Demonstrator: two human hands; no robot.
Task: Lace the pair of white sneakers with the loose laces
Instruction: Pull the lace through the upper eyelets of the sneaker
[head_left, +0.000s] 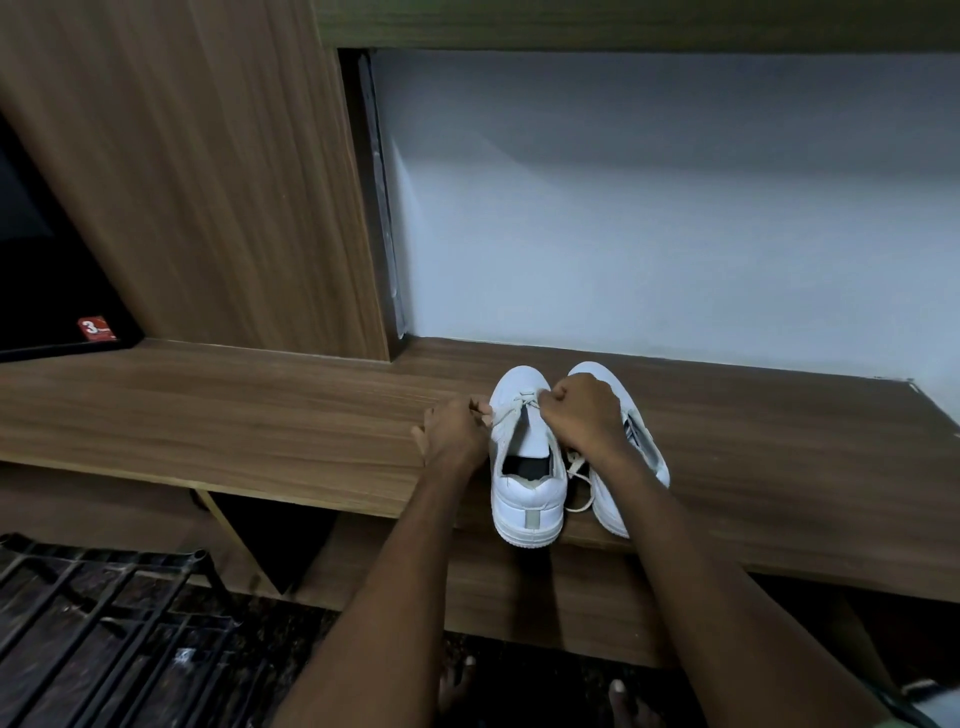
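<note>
Two white sneakers stand side by side on a wooden shelf, heels toward me. The left sneaker has a lace crossing its lowest eyelets near the toe. My left hand pinches one end of that lace at the shoe's left side. My right hand pinches the other end above the shoe's right side and covers part of the right sneaker. A second loose lace lies between the two shoes, trailing to the shelf's front edge.
A white wall rises behind the shelf and a wooden panel stands at the left. A black screen sits at far left. A black metal rack stands below left on a dark floor, where my feet show.
</note>
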